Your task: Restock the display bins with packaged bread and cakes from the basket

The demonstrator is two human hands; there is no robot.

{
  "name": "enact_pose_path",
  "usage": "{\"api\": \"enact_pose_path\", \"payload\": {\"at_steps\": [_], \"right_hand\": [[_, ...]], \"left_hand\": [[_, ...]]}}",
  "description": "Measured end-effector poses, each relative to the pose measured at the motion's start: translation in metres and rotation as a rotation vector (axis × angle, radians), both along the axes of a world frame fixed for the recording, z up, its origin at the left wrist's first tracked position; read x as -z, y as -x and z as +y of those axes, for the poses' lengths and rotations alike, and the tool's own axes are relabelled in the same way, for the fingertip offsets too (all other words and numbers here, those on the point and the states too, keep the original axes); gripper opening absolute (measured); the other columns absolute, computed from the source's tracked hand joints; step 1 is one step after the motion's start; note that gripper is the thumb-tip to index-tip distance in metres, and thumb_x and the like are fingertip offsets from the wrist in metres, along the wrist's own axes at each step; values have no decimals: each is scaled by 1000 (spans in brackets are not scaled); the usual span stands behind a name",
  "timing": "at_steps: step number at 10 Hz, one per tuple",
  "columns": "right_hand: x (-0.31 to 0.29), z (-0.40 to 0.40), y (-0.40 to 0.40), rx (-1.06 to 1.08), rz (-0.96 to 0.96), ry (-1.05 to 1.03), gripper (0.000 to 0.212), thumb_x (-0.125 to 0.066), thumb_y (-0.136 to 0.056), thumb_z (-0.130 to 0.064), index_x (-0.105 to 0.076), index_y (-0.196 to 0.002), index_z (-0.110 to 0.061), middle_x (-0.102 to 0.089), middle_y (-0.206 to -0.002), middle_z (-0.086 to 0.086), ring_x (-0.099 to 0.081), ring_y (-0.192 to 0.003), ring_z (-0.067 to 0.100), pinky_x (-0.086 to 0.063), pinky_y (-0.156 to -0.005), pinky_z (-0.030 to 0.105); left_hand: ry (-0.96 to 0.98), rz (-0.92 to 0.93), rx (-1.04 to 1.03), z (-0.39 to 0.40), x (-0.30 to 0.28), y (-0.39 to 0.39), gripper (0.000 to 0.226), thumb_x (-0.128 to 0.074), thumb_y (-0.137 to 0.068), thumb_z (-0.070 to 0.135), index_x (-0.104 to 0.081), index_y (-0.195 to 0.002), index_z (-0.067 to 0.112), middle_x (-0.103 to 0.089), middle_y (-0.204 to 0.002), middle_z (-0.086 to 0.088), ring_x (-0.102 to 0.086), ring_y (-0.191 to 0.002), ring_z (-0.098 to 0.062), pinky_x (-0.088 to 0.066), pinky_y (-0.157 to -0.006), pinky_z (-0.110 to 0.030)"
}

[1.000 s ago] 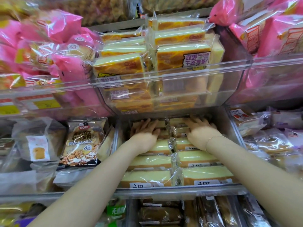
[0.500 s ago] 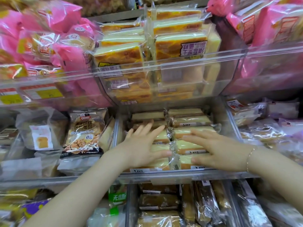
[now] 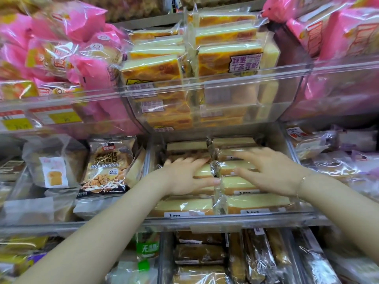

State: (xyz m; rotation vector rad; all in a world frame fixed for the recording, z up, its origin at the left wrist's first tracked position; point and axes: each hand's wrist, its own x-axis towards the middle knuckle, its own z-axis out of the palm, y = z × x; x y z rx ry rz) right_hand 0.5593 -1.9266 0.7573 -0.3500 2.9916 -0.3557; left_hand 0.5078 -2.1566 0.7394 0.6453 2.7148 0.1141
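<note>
Two rows of pale yellow packaged cake slices (image 3: 254, 203) fill the clear middle bin (image 3: 235, 220) on the shelf in front of me. My left hand (image 3: 184, 177) lies flat with spread fingers on the left row. Over the right row, my right hand (image 3: 268, 171) is also flat and spread, a thin bracelet at its wrist. Neither hand grips a package. The fingertips are blurred. No basket is in view.
Above hangs a clear bin of orange-topped cake packs (image 3: 151, 70), flanked by pink bread bags (image 3: 67, 44). A rye walnut bread bag (image 3: 106, 165) stands in the bin to the left, wrapped buns (image 3: 320, 146) to the right. Dark cake packs (image 3: 199, 255) fill the lower shelf.
Both hands drew back from deep in the bin toward its front, then slid forward again over the cake rows. They stay flat and spread throughout.
</note>
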Motion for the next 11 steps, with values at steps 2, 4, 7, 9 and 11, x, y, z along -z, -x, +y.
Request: {"api": "enact_pose_path", "payload": {"at_steps": [2,4,7,9,11], "right_hand": [[19,-19,23,50,-104,-59,59,-27,-90,-64,-23,-145,-43,-16,-157,-7,-13,-144,23,-17,-114,46],[7,-6,7,-12,52,-48,55,-36,-92,-56,-22,-143,-44,-27,-149,-2,-22,-137,22,-21,-111,39],[5,12,-60,-151,22,79,32,-43,-97,-28,-55,-121,-45,-40,-110,-21,-37,-105,-4,-29,-94,12],[13,4,-66,-103,-3,66,38,-33,-98,-25,-55,-122,-43,-38,-101,-25,-37,-106,1,-32,-98,25],[-1,2,-65,-86,-44,165,32,-37,-98,-29,-55,-122,-40,-49,-111,-19,-45,-109,2,-34,-96,20]], "left_hand": [[-69,56,-36,1,18,-4,93,-6,-64,92,-3,-147,51,8,-160,13,3,-148,-18,1,-112,-58],[-206,82,5,-7,-5,-22,79,-21,-75,83,-6,-146,53,-1,-161,10,-4,-147,-15,-2,-118,-48],[-572,-189,0,-31,-6,-82,22,-58,-90,44,-64,-107,56,-47,-93,25,-51,-94,3,-39,-82,-14],[-499,-328,-24,-26,-3,-73,25,-41,-92,60,-60,-106,62,-49,-92,29,-52,-96,7,-39,-98,-26],[-511,-393,-38,-18,-25,-72,32,-38,-98,47,-68,-109,45,-62,-101,14,-60,-97,0,-46,-95,-27]]}}
